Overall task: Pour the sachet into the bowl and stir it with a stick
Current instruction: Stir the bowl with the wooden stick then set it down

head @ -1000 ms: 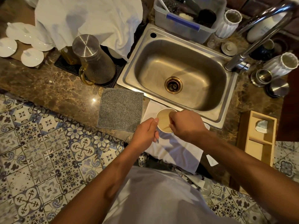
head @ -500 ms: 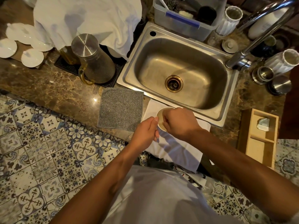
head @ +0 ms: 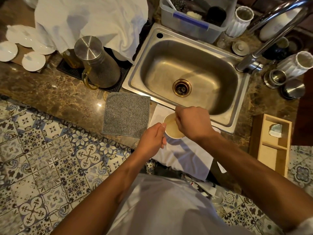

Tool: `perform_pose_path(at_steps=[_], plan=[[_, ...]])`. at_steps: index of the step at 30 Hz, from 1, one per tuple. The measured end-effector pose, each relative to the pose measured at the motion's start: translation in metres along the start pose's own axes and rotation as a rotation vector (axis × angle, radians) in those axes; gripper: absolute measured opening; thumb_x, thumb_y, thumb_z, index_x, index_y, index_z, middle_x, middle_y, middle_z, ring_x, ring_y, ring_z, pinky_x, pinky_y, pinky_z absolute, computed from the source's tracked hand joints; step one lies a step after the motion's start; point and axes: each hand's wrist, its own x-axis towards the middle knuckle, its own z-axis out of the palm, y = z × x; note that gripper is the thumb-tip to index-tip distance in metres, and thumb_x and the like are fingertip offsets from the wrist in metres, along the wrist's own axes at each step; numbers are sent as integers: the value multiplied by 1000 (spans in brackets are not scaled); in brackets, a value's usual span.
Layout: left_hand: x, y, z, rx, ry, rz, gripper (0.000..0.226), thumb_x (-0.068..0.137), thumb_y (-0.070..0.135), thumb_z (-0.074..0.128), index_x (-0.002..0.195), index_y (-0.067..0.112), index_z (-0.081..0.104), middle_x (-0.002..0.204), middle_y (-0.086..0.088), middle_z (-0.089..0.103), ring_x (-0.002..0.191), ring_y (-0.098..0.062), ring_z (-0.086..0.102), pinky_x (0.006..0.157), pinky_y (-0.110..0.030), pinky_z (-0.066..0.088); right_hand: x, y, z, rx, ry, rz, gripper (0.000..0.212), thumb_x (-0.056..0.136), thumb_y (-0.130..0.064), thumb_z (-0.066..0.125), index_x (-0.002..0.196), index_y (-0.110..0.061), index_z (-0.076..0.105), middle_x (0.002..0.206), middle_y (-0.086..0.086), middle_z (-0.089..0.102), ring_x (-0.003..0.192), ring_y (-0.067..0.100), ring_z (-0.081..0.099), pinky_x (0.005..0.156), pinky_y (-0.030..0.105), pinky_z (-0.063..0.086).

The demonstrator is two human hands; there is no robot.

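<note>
A small white bowl [head: 171, 128] holding pale beige liquid stands on a white cloth [head: 184, 155] at the counter's front edge, just below the sink. My left hand [head: 152, 137] grips the bowl's left side. My right hand [head: 193, 122] is closed over the bowl's right rim, pinching a thin stick [head: 170, 121] that slants down into the liquid. Most of the stick is hidden by my fingers. A small sachet [head: 275, 131] lies in the wooden box at the right.
A steel sink [head: 188, 77] with a tap [head: 264, 46] lies behind the bowl. A grey cloth [head: 126, 115] lies left of it, a metal jug [head: 96, 63] and white saucers [head: 33, 61] farther left. A wooden box [head: 272, 150] stands at right, cups and lids behind it.
My right hand has shifted over the bowl, first left across the rim, then back right and up, moving the stick through the liquid. My left hand stays on the bowl.
</note>
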Motion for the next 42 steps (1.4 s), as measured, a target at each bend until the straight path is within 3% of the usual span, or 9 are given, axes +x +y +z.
perform_pose_path(at_steps=[6, 10, 17, 21, 25, 29, 33, 37, 42], plan=[[-2, 3, -1, 2, -3, 3, 43, 110, 33, 36, 79, 10, 56, 62, -9, 66, 52, -14, 59, 62, -31, 50, -10, -8, 1, 110, -125, -66, 13, 95, -31, 56, 98, -24, 66, 92, 4, 73, 85, 28, 68, 64, 28, 33], [-1, 1, 0, 10, 3, 0, 44, 109, 36, 36, 79, 10, 56, 61, -6, 66, 52, -15, 59, 64, -37, 51, -10, 4, -9, 86, -218, -134, 10, 91, -29, 58, 89, -24, 66, 91, 5, 72, 85, 29, 66, 62, 29, 34], [-1, 1, 0, -10, 3, -15, 43, 109, 37, 38, 78, 13, 54, 60, -5, 65, 52, -17, 59, 66, -44, 53, -8, 16, -5, 60, 29, 6, 16, 99, -33, 54, 103, -20, 63, 88, 8, 74, 78, 35, 67, 58, 29, 30], [0, 1, 1, -8, 6, -19, 43, 109, 37, 38, 79, 11, 56, 60, -4, 65, 52, -17, 59, 66, -42, 52, -14, 18, -1, 61, -82, -79, 17, 94, -32, 57, 101, -19, 66, 92, 8, 74, 80, 32, 66, 54, 26, 28], [0, 1, 1, 0, 7, -13, 43, 109, 36, 38, 77, 13, 56, 59, -3, 64, 52, -17, 59, 66, -39, 52, -17, 23, -4, 135, -209, -139, 10, 92, -31, 59, 87, -24, 65, 83, 2, 68, 70, 20, 49, 52, 25, 24], [-1, 4, 1, 2, 10, -18, 43, 109, 35, 38, 79, 10, 57, 59, -3, 64, 52, -16, 58, 66, -43, 53, -12, 33, -10, 312, -235, -75, 17, 91, -28, 60, 75, -26, 56, 73, 0, 62, 69, 24, 56, 49, 28, 30], [-2, 4, 1, 0, 11, -23, 44, 109, 34, 38, 81, 5, 57, 60, -4, 64, 52, -17, 58, 65, -41, 52, -16, 34, -9, 204, 14, 47, 11, 96, -31, 57, 92, -22, 62, 80, 5, 71, 72, 29, 64, 60, 36, 51], [0, 4, 2, 19, -2, -28, 44, 110, 33, 37, 78, 9, 56, 61, -6, 65, 51, -14, 59, 63, -33, 49, -19, 11, -3, -10, -136, -47, 21, 94, -28, 57, 112, -18, 63, 98, 10, 74, 87, 34, 69, 62, 31, 36], [-1, 4, 1, -2, -14, -51, 42, 110, 29, 37, 76, 13, 55, 63, -5, 67, 53, -7, 61, 57, -20, 44, -16, 2, 2, 216, -134, -42, 16, 93, -28, 56, 98, -18, 66, 92, 9, 73, 84, 32, 67, 63, 29, 32]])
